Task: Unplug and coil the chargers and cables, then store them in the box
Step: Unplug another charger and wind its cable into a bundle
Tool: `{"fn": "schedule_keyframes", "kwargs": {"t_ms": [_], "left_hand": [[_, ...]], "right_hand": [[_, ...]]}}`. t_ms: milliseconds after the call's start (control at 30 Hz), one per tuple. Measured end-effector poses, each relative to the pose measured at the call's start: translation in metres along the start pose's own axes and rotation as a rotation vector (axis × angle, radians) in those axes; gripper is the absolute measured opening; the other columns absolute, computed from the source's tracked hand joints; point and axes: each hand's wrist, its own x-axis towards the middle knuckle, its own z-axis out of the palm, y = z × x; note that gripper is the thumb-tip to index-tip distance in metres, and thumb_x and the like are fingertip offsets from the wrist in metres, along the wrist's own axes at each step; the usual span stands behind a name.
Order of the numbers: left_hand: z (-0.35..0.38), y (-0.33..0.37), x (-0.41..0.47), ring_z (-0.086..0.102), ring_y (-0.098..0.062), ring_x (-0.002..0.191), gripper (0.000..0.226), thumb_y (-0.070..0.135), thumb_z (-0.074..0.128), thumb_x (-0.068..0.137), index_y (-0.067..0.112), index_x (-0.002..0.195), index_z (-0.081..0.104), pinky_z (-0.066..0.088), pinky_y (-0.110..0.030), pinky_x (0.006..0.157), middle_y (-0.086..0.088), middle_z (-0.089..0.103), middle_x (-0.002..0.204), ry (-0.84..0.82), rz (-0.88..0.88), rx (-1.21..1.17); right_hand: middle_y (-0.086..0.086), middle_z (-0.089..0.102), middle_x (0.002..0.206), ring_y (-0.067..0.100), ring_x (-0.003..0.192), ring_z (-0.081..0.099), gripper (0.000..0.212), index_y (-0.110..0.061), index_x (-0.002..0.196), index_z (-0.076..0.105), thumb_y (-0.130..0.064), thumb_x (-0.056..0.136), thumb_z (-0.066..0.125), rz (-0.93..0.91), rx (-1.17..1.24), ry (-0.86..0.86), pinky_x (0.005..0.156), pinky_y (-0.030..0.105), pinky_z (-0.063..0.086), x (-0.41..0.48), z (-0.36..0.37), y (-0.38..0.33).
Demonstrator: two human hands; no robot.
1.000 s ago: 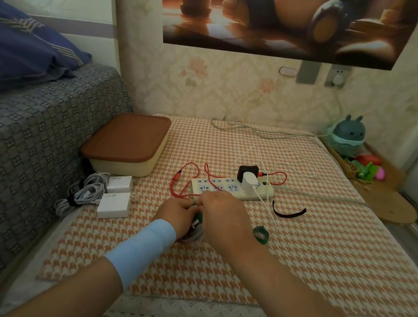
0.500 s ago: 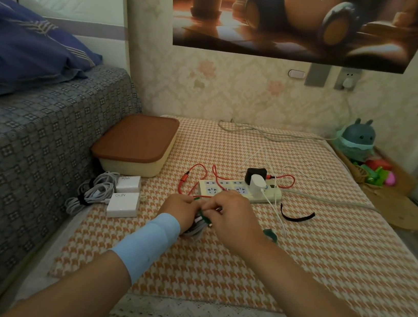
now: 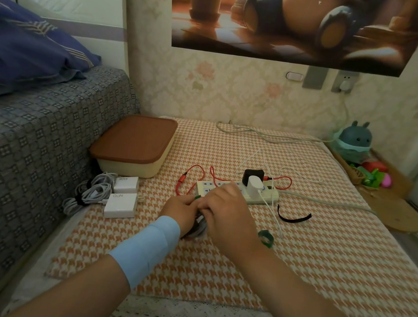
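One lidded box (image 3: 134, 145) is seen far left on the mat (image 3: 295, 264). One power strip (image 3: 259, 196) at centre carries two plugged chargers (image 3: 255, 185). Two white chargers (image 3: 121, 203) are laid near left. One coiled cable (image 3: 195, 231) is gripped by left hand (image 3: 180, 209) and right hand (image 3: 227, 214), pressed together.

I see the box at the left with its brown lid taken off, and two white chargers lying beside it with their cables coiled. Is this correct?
Not quite: the head view shows the brown lid sitting closed on the box, not taken off. The rest holds: the two white chargers lie beside it with their cables coiled.
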Motion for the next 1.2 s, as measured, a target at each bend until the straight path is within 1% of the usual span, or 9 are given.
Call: {"fn": "schedule_keyframes", "kwargs": {"t_ms": [100,200,400,567,700,800,900,1033,1200], "left_hand": [[-0.010,0.003,0.002,0.044,-0.013,0.065,0.025,0.026,0.053,0.098,0.007,0.087,0.067,0.035,-0.013,0.049,-0.008,0.055,0.075,-0.061,0.024,0.039],[-0.011,-0.001,0.004,0.046,-0.014,0.066,0.026,0.030,0.056,0.096,0.009,0.083,0.066,0.037,-0.017,0.051,-0.006,0.057,0.074,-0.054,-0.002,0.016],[-0.005,-0.004,0.002,0.035,-0.017,0.060,0.039,0.025,0.061,0.093,0.009,0.059,0.051,0.033,-0.027,0.058,-0.010,0.045,0.059,0.062,0.036,-0.056],[-0.003,0.001,-0.003,0.033,-0.016,0.051,0.047,0.029,0.059,0.095,0.015,0.052,0.046,0.029,-0.026,0.053,-0.003,0.041,0.048,0.071,0.164,-0.021],[-0.001,0.004,-0.004,0.048,-0.017,0.053,0.040,0.037,0.056,0.095,0.024,0.057,0.060,0.037,-0.030,0.053,0.001,0.056,0.054,0.100,0.299,0.111],[-0.004,0.006,-0.006,0.060,-0.016,0.064,0.030,0.040,0.057,0.094,0.030,0.069,0.070,0.046,-0.033,0.059,0.007,0.064,0.063,0.090,0.411,0.207],[-0.008,0.004,-0.004,0.063,-0.020,0.068,0.028,0.043,0.057,0.092,0.025,0.080,0.074,0.051,-0.042,0.064,0.002,0.068,0.068,-0.019,0.480,0.311],[-0.019,0.004,0.007,0.053,-0.017,0.057,0.024,0.035,0.067,0.088,0.016,0.077,0.077,0.049,-0.041,0.059,-0.012,0.064,0.066,-0.137,0.488,0.288],[-0.035,0.010,0.010,0.053,-0.005,0.058,0.004,0.025,0.077,0.081,0.027,0.078,0.079,0.046,-0.027,0.061,0.003,0.067,0.064,-0.228,0.473,0.267]], "right_hand": [[0.000,0.065,0.085,0.021,0.092,0.055,0.013,-0.011,0.081,0.070,-0.012,0.092,0.063,-0.091,0.064,0.001,0.109,0.051,0.040,0.000,0.000,0.010],[0.001,0.064,0.086,0.020,0.094,0.054,0.015,-0.010,0.082,0.070,-0.015,0.094,0.062,-0.149,0.069,-0.057,0.119,0.050,0.029,-0.001,0.000,0.013],[-0.001,0.066,0.101,0.018,0.102,0.052,0.028,-0.011,0.094,0.075,-0.024,0.099,0.050,-0.064,0.131,-0.306,0.107,0.035,0.038,0.002,-0.009,0.013],[-0.001,0.067,0.097,0.014,0.097,0.055,0.014,-0.012,0.094,0.077,-0.013,0.097,0.063,0.070,0.218,-0.287,0.094,0.013,0.036,0.006,-0.020,0.015],[-0.011,0.060,0.103,0.004,0.099,0.056,0.022,-0.022,0.107,0.066,-0.016,0.088,0.075,0.309,0.336,-0.235,0.089,0.022,0.048,0.007,-0.030,0.022],[-0.008,0.058,0.113,0.008,0.105,0.054,0.034,-0.024,0.120,0.067,-0.032,0.089,0.076,0.383,0.240,-0.392,0.092,0.025,0.045,0.005,-0.035,0.034],[-0.010,0.067,0.100,0.005,0.089,0.060,0.032,-0.027,0.118,0.071,-0.037,0.088,0.075,0.429,0.255,-0.508,0.076,0.027,0.050,0.000,-0.037,0.041],[-0.011,0.071,0.101,0.004,0.089,0.063,0.027,-0.027,0.111,0.073,-0.037,0.086,0.077,0.396,0.251,-0.499,0.079,0.033,0.055,0.000,-0.034,0.040],[-0.014,0.065,0.090,0.001,0.081,0.057,0.016,-0.022,0.094,0.071,-0.030,0.084,0.081,0.305,0.239,-0.420,0.067,0.012,0.040,0.003,-0.031,0.032]]}}
